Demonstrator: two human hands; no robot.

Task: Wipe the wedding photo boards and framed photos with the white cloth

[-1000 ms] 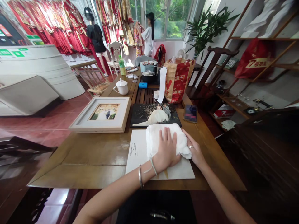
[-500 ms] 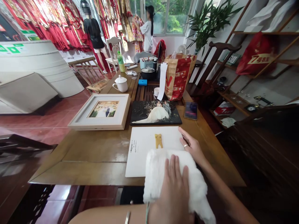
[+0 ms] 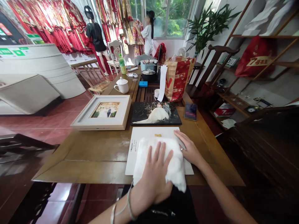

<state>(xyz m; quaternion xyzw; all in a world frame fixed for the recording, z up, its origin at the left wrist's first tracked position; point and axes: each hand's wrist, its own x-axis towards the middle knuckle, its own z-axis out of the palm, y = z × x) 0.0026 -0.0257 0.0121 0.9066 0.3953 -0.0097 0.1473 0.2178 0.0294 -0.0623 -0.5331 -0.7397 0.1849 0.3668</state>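
Note:
My left hand lies flat, fingers spread, on a fluffy white cloth. The cloth covers most of a white board lying face down on the wooden table. A small gold hanger tab on the board shows just beyond the cloth. My right hand, with a ring, rests flat on the board's right edge, fingers stretched out. Beyond the board lie a dark wedding photo panel and a pale framed photo.
A phone lies right of the dark panel. Farther back stand a white lidded cup, a red and tan paper bag, a blue box and a green bottle. Two people stand by hanging red garments at the back. Shelves line the right wall.
The cloth under my left hand slid from the board's far end to its near edge and has come back to the middle. My right hand stayed at the board's right edge.

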